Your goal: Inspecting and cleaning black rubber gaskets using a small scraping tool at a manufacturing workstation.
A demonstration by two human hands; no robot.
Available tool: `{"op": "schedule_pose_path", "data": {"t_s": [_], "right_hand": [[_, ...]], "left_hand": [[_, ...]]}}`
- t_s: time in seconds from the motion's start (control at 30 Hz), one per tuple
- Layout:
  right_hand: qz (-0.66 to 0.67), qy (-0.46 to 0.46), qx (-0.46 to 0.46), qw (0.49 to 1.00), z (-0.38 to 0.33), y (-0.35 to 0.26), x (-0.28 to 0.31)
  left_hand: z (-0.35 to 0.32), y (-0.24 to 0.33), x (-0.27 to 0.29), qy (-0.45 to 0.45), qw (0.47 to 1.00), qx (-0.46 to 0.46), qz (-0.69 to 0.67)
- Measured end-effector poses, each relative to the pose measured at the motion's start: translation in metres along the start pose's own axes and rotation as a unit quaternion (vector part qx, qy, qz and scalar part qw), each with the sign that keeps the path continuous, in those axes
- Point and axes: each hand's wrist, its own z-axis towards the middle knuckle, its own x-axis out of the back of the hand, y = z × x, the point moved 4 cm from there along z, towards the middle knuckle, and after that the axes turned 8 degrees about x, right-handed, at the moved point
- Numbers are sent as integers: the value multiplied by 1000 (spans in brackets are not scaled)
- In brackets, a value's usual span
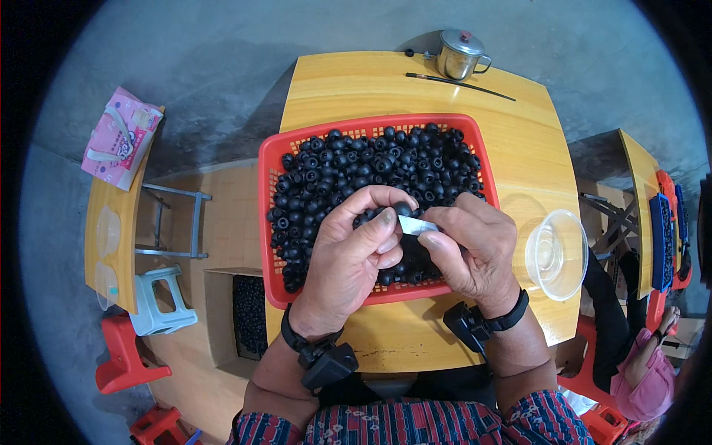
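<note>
My left hand (348,256) pinches a small round black part (403,208) between thumb and fingertips. In my right hand (478,248) a small flat metal blade (415,225) is gripped between thumb and forefinger, its end right beside the black part. Both hands are over the near half of a red plastic basket (371,121), which stands on the yellow table (519,159). Heaped in the basket are many more black parts (341,167), ball-like with a hole in them. My hands cover some of this heap.
A clear plastic bowl (556,256) stands right of the basket. At the table's far edge are a lidded metal mug (457,58) and a dark stick (463,85). A cardboard box (220,319) of black parts is on the floor at left. Another person (649,371) sits at lower right.
</note>
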Motion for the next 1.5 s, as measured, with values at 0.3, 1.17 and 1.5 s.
{"op": "schedule_pose_path", "data": {"t_s": [0.3,1.17,1.5], "right_hand": [[-4,9,-11,1000,-3,-1,-1],[75,32,3,997,-10,-5,0],[-8,60,60,996,-21,-12,-8]], "left_hand": [[-3,-1,0,10,999,-13,44],[-10,-7,-1,-11,998,44,32],[-9,-16,9,5,999,35,37]]}}
